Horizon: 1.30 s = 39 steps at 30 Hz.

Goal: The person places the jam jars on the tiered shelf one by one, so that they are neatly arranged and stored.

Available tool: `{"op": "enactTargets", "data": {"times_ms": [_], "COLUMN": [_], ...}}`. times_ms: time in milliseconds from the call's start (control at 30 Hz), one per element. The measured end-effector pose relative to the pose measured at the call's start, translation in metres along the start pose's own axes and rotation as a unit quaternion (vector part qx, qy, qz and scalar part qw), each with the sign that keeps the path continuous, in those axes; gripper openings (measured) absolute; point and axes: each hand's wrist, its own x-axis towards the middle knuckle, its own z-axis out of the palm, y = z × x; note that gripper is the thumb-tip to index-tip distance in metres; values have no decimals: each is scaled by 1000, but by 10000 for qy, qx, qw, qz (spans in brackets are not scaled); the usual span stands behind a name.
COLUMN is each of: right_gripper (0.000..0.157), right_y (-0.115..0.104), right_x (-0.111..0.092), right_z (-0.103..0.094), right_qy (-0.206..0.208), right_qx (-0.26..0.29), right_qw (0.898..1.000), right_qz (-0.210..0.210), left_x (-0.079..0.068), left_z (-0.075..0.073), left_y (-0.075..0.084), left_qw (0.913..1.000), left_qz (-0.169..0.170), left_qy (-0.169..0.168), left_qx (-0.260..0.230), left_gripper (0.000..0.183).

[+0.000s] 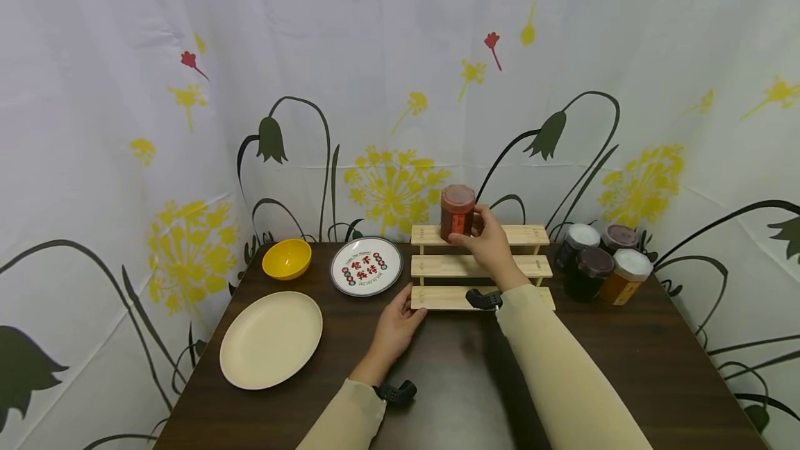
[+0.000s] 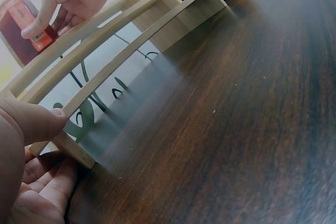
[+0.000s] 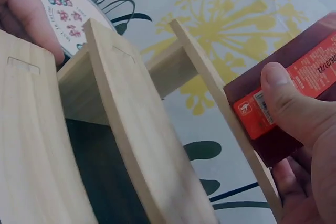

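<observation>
With my right hand point(image 1: 490, 245) I am gripping a red-lidded jar point(image 1: 456, 212), the thumb lying across its red label and the fingers curling around its far side. I am holding the jar upright at the left part of the top tier point(image 1: 521, 235) of a three-tier wooden rack point(image 1: 453, 267); whether its base is touching the wood, I cannot tell. With my left hand point(image 1: 398, 321) I am pinching the left end of the bottom tier point(image 1: 446, 298), thumb above, fingers bending beneath. Four lidded jars point(image 1: 596, 264) are standing in a cluster right of the rack. On the table point(image 1: 662, 380) to its left, a printed round plate point(image 1: 367, 267), a yellow bowl point(image 1: 287, 260) and a cream oval plate point(image 1: 271, 342) are lying apart.
</observation>
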Motion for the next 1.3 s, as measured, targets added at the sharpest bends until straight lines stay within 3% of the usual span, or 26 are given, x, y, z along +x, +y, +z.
{"op": "enactTargets", "data": {"times_ms": [433,567,1000,1300], "right_gripper": [71,73,94,105], "right_y": [-4,-6,-2,13], "right_x": [1,3,6,-21], "right_z": [21,23,14,3], "right_qy": [336,235,-135,-180], "right_qx": [-534,-568,74,-628], "right_qw": [9980,9981,9996,9963], "right_qz": [57,67,-227,-555], "left_x": [1,2,5,0], "left_z": [-5,-7,-12,-1], "left_y": [-3,-2,2,-5], "left_qw": [10000,10000,9997,10000], "left_qz": [-45,-12,23,88], "left_qy": [65,77,164,-6], "left_qx": [22,19,173,2], "left_gripper": [72,72,72,71]}}
